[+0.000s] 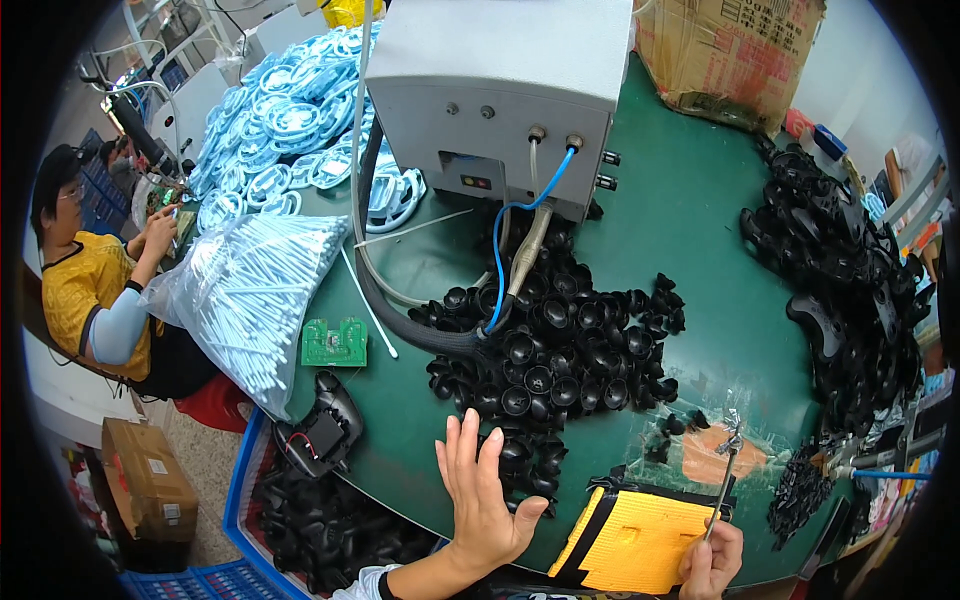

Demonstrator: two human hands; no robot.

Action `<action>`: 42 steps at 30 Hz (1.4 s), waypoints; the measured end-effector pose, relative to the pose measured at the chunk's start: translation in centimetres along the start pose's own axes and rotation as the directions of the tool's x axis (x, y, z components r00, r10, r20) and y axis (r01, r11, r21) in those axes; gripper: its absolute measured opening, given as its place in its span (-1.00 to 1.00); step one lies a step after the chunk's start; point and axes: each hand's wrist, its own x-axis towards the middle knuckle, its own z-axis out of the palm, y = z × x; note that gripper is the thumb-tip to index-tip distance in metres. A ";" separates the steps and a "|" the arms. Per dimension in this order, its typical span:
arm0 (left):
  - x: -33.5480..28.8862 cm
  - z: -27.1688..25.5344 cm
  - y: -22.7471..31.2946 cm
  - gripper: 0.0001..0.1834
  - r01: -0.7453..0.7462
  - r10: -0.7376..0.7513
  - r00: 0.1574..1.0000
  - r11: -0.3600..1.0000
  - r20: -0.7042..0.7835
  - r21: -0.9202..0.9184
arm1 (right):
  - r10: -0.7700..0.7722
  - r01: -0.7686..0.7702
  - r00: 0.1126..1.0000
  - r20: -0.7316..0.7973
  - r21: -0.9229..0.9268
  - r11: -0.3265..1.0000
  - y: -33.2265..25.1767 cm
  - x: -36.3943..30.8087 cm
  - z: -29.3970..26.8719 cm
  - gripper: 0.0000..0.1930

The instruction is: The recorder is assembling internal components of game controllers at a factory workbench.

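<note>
My left hand (485, 500) is open above the table's front edge, its fingers stretched out and the thumb apart. Just beyond its fingertips is a heap of small black plastic cups (540, 380). In my right hand (712, 562), thumb and fingers pinch a thin metal rod (722, 485), tilted upward, with a clump of shiny metal at its far end. Under the rod lies a yellow ribbed pad (630, 540) bound with black tape. Left of my left hand, a black game controller shell (325, 425) with a dark block and red wire inside rests at the table edge.
A grey machine box (490, 60) with a blue tube (497, 250) and thick cable stands ahead. Black controller shells (850, 270) pile up at right. At left are a bag of pale sticks (265, 290), a green circuit board (335, 343), light-blue rings (290, 115) and a seated person (85, 290).
</note>
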 end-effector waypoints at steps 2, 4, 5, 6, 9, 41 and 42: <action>0.1 -0.3 0.1 -0.16 0.010 -0.010 1.000 1.000 0.012 0.006 | 0.043 -0.042 0.999 -0.013 0.054 0.998 -0.5 -0.2 0.1 -0.72; 0.2 -0.5 0.1 -0.16 0.024 -0.025 0.999 1.000 0.031 0.004 | 0.066 -0.065 0.998 -0.023 0.068 0.996 0.8 -0.4 -0.3 -0.73; 0.2 -0.4 0.1 -0.14 0.034 -0.034 0.999 0.999 0.020 -0.023 | 0.082 -0.079 0.996 -0.034 0.089 0.993 1.5 -0.6 -0.5 -0.74; 0.2 -0.3 -0.1 -0.13 0.045 -0.045 0.999 0.998 0.013 -0.051 | 0.098 -0.095 0.995 -0.030 0.083 0.992 1.8 -0.7 -0.6 -0.74; 0.1 0.0 -0.3 -0.13 0.049 -0.049 0.999 0.995 0.009 -0.082 | 0.015 -0.013 0.999 -0.032 0.080 0.997 1.4 -0.4 -0.5 -0.72; 0.3 -0.2 -0.4 -0.29 -0.011 -0.035 0.980 0.972 -0.194 -0.234 | -0.144 0.183 0.972 0.184 -0.214 0.959 -2.8 0.8 -6.1 -0.88; 0.3 0.0 -0.6 -0.29 -0.012 -0.049 0.977 0.960 -0.209 -0.279 | -0.140 0.164 0.981 0.136 -0.182 0.970 -2.5 0.4 -5.4 -0.88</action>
